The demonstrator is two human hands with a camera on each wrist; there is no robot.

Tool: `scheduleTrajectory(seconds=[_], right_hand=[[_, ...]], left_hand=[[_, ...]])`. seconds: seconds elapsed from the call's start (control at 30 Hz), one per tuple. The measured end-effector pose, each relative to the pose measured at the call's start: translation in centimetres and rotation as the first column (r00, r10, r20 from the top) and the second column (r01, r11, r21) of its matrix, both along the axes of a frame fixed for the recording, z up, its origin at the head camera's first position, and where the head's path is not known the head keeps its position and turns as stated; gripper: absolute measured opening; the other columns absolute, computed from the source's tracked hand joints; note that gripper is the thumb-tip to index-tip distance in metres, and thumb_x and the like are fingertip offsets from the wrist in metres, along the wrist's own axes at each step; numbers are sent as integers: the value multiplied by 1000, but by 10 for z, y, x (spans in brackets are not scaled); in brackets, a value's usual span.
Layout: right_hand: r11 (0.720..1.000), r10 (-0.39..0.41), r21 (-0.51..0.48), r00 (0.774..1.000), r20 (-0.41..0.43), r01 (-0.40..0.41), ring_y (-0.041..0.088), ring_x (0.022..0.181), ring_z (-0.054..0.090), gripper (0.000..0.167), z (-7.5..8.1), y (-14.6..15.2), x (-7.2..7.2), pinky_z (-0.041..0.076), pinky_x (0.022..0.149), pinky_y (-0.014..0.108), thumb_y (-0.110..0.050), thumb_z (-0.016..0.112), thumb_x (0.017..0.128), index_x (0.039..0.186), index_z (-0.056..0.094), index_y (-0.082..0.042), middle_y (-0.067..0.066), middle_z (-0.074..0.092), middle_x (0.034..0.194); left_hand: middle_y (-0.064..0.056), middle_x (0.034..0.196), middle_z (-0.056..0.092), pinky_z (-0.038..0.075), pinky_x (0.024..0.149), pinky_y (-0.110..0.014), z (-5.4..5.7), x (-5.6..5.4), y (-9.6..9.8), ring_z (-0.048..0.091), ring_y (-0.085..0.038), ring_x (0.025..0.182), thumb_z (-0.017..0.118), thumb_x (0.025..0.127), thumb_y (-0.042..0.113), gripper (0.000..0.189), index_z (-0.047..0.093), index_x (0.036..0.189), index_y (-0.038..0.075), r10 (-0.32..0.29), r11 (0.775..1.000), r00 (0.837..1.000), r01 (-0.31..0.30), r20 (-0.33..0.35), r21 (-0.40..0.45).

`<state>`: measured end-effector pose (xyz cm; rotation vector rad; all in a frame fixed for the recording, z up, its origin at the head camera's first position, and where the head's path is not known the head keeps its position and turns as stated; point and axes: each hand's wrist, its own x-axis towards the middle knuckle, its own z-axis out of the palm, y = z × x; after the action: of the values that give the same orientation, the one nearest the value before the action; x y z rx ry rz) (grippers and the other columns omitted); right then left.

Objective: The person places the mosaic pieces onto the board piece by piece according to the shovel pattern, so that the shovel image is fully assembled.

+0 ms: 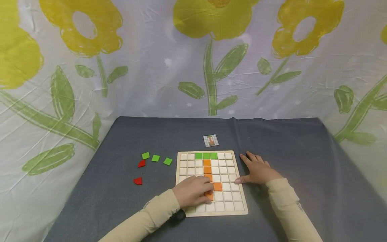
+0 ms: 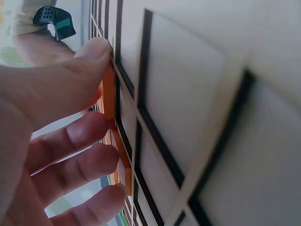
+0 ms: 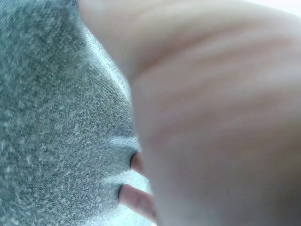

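A wooden grid board [image 1: 211,213] lies on the dark cloth. Green square tiles [image 1: 206,156] fill part of its top row, and several orange square tiles [image 1: 207,162] run down below them. One orange tile [image 1: 217,186] sits to the right of that column. My left hand [image 1: 193,191] is low over the board, its thumb and fingertips at an orange tile [image 1: 209,196] near the column's lower end. The left wrist view shows thumb and fingers bent around the orange tile's edge [image 2: 108,92]. My right hand [image 1: 257,170] lies spread, thumb on the board's right edge, other fingers on the cloth.
Left of the board lie loose green squares [image 1: 155,158] and two red quarter-round pieces [image 1: 137,181]. A small printed card [image 1: 211,140] rests just beyond the board. Behind the table hangs a flower-patterned curtain [image 1: 151,84].
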<state>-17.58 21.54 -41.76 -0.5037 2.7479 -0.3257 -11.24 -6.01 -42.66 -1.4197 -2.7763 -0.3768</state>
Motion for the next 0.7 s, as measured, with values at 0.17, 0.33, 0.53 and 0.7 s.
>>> scheduleTrajectory(seconds=[0.17,0.33,0.53,0.7], right_hand=[[1000,-2,-2,1000,-1,2,49,138,21,113,-2,1,-1,24,102,69,-70,69,68,151,26,-5,26,18,154],[1000,3,-6,1000,3,-3,50,137,21,113,-3,1,-2,24,101,70,-70,68,69,151,25,-5,27,18,154],[1000,-9,9,1000,8,9,50,138,20,114,-3,2,-4,24,102,70,-72,67,68,151,25,-6,26,16,155],[1000,-9,11,1000,14,9,50,138,19,114,-3,2,-4,23,102,70,-72,67,68,152,24,-7,26,16,155]], left_hand=[[7,84,56,39,64,-18,2,0,-2,45,-3,69,72,83,41,26,63,91,17,-2,1000,1000,2,8,4],[5,85,58,42,65,-18,7,0,-12,47,-4,70,74,83,30,19,64,92,16,9,999,1000,-10,29,37],[7,81,56,40,63,-18,6,-2,-16,45,-4,69,73,85,21,11,63,88,16,20,999,999,-20,34,26],[8,79,55,40,63,-17,1,-2,-14,46,-3,68,71,88,21,8,64,84,17,-6,999,1000,6,4,47]])
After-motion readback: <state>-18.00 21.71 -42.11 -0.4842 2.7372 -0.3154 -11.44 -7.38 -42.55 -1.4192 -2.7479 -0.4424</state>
